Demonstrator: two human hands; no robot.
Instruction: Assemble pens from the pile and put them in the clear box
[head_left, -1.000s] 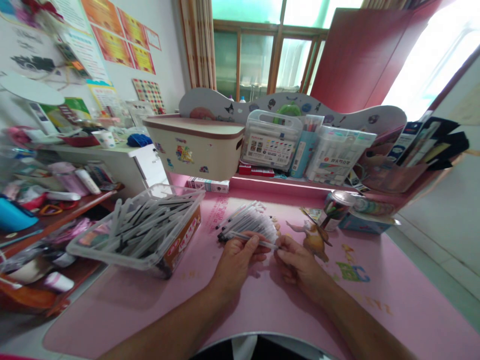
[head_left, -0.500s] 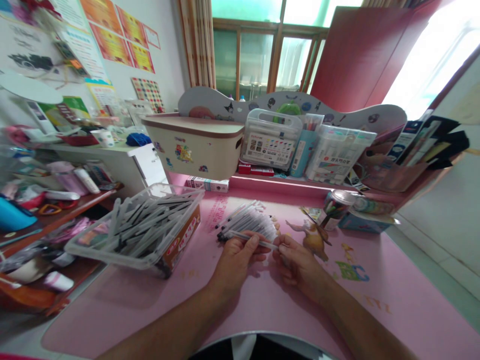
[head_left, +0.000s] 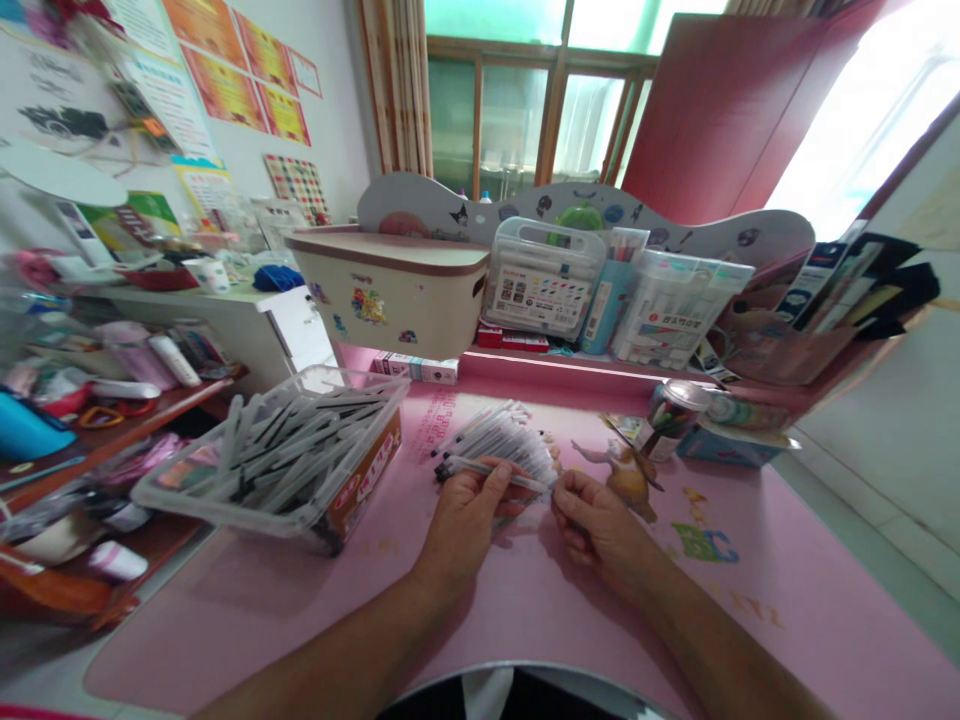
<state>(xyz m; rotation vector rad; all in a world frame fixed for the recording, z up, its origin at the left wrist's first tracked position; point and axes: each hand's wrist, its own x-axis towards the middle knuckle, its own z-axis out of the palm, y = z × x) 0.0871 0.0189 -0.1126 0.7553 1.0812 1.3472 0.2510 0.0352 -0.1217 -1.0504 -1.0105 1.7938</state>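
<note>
Pinched in my left hand is a slim clear pen, its tip pointing right toward the other hand. My right hand is closed at the pen's right end, fingertips pressed together; what they hold is too small to make out. Just beyond both hands a pile of clear pens with dark ends lies on the pink desk. To the left stands a clear plastic box full of similar translucent grey pens or empty barrels.
Behind the pile, a shelf holds a beige lidded bin, a clear marker case and another case. A can and a blue box stand at the desk's right back.
My right hand has drawn slightly away from the pen, leaving a small gap at its tip. The left hand has shifted a little left and up with the pen.
</note>
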